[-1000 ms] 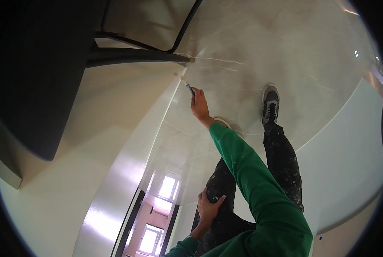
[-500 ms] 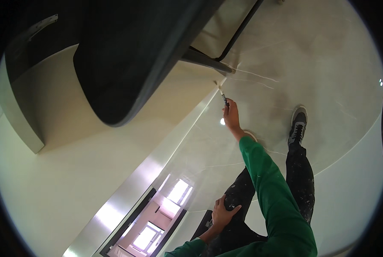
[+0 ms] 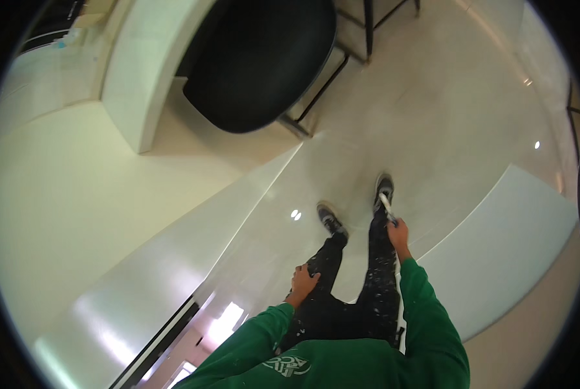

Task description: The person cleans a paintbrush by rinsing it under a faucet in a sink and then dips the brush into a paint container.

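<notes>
My right hand (image 3: 399,235) is closed round the handle of a small paintbrush (image 3: 386,203). The brush's pale end points up and to the left, over my right shoe (image 3: 383,187) in the picture. On my left thigh rests my left hand (image 3: 304,280), holding nothing, thumb apart from the fingers. Pale specks dot my black trousers (image 3: 379,285). A shiny skirting strip (image 3: 228,201) runs along the foot of the cream wall to the left, apart from both hands.
A black chair (image 3: 264,65) with dark metal legs stands ahead, beside a pale upright panel (image 3: 150,78). The glossy veined floor (image 3: 445,117) spreads ahead and right. Close by on the right is a white curved-edged surface (image 3: 491,253). A dark-edged opening or reflection (image 3: 167,337) lies lower left.
My right hand has drawn the brush back from the skirting's far end by the chair leg, toward my right knee. My view has pulled back and turned. My left hand stays on my leg.
</notes>
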The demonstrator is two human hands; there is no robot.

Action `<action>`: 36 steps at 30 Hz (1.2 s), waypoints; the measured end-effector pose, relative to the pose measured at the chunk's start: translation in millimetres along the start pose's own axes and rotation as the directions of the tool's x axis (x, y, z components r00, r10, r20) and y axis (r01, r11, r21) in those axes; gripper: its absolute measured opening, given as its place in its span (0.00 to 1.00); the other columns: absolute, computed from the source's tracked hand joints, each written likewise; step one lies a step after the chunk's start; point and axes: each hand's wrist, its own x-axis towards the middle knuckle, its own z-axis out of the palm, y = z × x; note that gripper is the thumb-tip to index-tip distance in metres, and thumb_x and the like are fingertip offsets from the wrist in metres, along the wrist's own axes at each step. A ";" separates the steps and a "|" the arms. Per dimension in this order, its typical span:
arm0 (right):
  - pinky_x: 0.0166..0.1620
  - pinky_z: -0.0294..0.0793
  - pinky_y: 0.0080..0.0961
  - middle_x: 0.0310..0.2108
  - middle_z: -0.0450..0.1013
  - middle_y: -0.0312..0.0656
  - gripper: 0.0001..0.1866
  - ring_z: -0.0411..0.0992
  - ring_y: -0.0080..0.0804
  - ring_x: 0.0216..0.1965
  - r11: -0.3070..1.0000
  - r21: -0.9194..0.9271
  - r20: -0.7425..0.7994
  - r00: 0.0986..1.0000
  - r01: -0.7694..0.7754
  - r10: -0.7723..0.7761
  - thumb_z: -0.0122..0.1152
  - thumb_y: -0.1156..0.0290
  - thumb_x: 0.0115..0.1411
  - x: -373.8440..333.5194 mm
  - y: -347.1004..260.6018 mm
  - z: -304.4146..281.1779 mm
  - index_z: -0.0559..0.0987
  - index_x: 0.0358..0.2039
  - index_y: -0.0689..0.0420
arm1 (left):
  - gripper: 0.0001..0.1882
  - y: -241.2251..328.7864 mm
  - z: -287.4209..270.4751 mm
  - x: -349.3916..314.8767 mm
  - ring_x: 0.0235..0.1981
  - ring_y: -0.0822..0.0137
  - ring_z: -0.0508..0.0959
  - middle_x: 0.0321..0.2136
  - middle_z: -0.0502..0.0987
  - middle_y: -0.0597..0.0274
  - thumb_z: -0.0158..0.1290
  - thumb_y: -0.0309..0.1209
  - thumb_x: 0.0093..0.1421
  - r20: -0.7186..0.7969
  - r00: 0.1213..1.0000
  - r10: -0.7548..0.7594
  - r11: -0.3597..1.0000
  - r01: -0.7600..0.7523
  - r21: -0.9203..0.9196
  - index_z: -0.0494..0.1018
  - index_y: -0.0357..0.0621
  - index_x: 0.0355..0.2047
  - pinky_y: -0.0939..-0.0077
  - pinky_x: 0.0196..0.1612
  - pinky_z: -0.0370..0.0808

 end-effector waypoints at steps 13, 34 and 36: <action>0.19 0.60 0.33 0.15 0.67 0.39 0.17 0.64 0.29 0.15 0.802 0.536 -0.181 0.893 -0.262 0.412 0.59 0.59 0.49 -145.3 157.2 -271.6 0.75 0.21 0.63 | 0.14 48.8 -179.8 -7.5 0.18 0.71 0.68 0.22 0.70 0.64 0.53 0.41 0.57 0.003 0.995 -0.098 0.592 0.060 -0.804 0.70 0.47 0.38 0.74 0.19 0.67; 0.11 0.52 0.24 0.10 0.59 0.31 0.17 0.56 0.22 0.09 0.296 0.941 -0.078 0.742 -0.166 0.666 0.58 0.59 0.55 -90.6 47.6 -510.7 0.67 0.17 0.54 | 0.20 450.5 -378.6 87.0 0.25 0.58 0.73 0.26 0.74 0.64 0.50 0.46 0.58 0.130 0.406 0.905 0.289 -0.809 0.512 0.69 0.45 0.42 0.58 0.29 0.71; 0.11 0.51 0.25 0.09 0.58 0.31 0.17 0.55 0.22 0.08 0.154 0.974 0.009 0.704 -0.167 0.710 0.58 0.59 0.56 -102.7 45.4 -505.4 0.65 0.16 0.52 | 0.12 582.5 -399.1 81.8 0.17 0.70 0.69 0.20 0.71 0.66 0.53 0.43 0.56 0.176 0.894 0.412 0.849 -0.307 -0.430 0.69 0.49 0.30 0.71 0.17 0.66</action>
